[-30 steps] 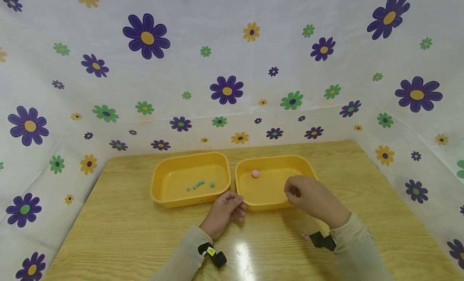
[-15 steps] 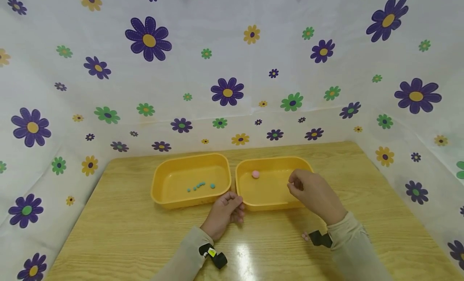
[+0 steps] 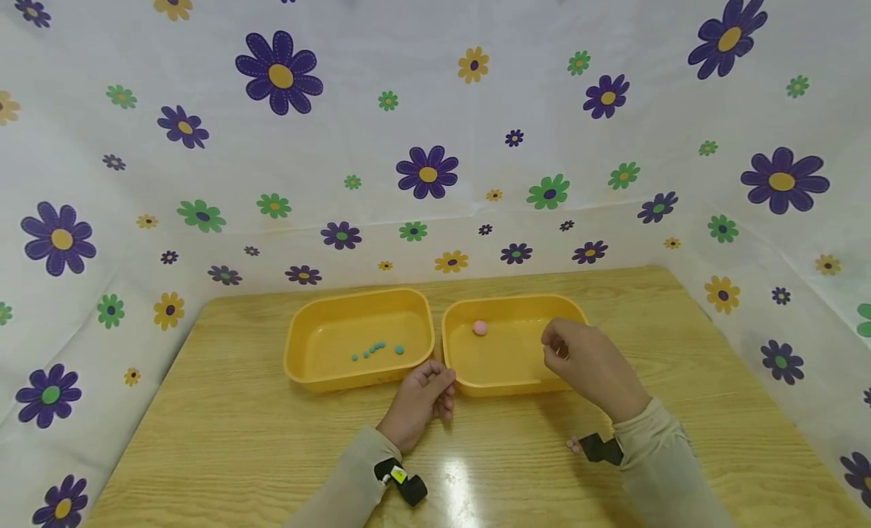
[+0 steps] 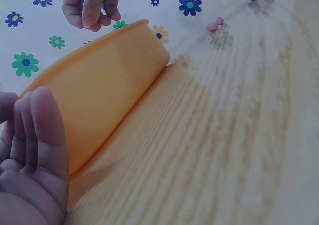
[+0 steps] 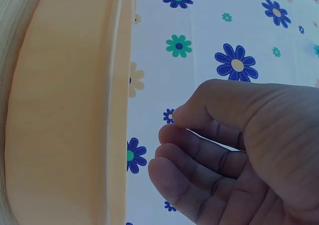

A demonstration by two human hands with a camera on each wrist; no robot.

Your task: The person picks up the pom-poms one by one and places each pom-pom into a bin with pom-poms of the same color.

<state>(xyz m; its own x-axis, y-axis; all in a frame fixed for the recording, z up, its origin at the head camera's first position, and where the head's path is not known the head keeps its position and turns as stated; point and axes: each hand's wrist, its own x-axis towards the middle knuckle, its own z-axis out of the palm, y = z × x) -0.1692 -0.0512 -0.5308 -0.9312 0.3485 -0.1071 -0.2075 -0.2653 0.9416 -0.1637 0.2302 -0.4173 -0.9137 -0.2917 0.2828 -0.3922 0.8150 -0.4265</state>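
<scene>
At the near left corner of the right-hand yellow tray (image 3: 503, 358), my left hand (image 3: 418, 399) pinches the rim, its fingers against the outer wall (image 4: 104, 95) in the left wrist view. A pink ball (image 3: 479, 327) lies inside that tray, toward the back left. Above the tray's right end hovers my right hand (image 3: 595, 365), fingers loosely bent and thumb tip close to the index fingertip (image 5: 172, 134). Nothing shows between them in the right wrist view. Small pink balls (image 3: 572, 443) rest on the table beneath the right wrist.
Beside it on the left stands a second yellow tray (image 3: 320, 343) with several blue balls (image 3: 376, 346) of differing size. Both trays sit on a wooden table (image 3: 272, 445). A white flowered cloth (image 3: 361, 127) encloses the table at the back and sides.
Over the first half second my right hand shifted slightly right and away from me, and the view tilted a little. Since then almost nothing has moved; my left hand stays at the tray's corner.
</scene>
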